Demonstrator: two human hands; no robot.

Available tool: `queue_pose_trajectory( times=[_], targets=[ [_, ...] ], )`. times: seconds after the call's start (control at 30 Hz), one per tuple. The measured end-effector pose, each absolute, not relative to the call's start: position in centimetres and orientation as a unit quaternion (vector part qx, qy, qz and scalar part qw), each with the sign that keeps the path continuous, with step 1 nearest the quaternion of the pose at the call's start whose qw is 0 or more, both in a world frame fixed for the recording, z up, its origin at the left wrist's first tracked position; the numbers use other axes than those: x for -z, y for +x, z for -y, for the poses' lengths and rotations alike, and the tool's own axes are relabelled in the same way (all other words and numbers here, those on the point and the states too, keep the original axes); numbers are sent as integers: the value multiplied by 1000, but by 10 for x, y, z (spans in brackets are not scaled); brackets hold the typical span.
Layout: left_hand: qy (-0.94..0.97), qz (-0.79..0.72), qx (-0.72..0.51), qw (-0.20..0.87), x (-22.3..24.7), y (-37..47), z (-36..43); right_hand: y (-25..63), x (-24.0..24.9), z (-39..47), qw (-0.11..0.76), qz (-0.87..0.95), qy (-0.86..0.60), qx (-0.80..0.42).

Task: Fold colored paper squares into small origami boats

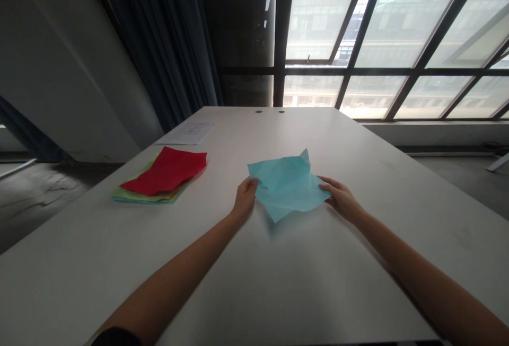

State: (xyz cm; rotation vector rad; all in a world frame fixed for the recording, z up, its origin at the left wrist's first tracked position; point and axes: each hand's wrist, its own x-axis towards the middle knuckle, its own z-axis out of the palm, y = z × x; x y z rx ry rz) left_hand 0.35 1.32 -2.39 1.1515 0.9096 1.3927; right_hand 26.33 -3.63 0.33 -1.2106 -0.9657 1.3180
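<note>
A creased light blue sheet (288,187) is held up above the white table (278,277), between my two hands. My left hand (245,196) pinches its left edge, thumb on top. On the opposite side, my right hand (340,197) grips the right edge, with the thumb over the sheet and the other fingers partly behind it. One corner of the sheet sticks up at the back, and another points down toward me.
On the table's left side lies a stack of coloured sheets, with a red sheet (169,170) on top and green, yellow and blue edges below. Behind it is a white printed paper (189,132). A dark blue curtain (167,33) and large windows (318,12) stand beyond the table.
</note>
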Motion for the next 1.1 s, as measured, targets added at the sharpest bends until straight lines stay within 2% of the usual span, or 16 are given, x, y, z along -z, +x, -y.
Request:
queue_pose_trajectory(
  times=[0.23, 0.57, 0.8, 0.97, 1.1],
  targets=[
    [470, -341, -555, 595, 20, 2, -15, 284, -9, 38, 438, 438, -483, -619],
    [485, -327, -510, 630, 19, -2, -16, 284, 0, 38, 430, 490, -506, -565],
    [530, -381, -517, 554, 16, -1, -14, 284, 1, 33, 463, 527, -542, -462],
    [622, -429, -474, 452, 16, -15, -22, 288, 9, 29, 445, 560, -546, -436],
    [654, -440, -446, 424, 18, -23, -30, 289, 8, 30, 432, 585, -540, -423]
  ],
)
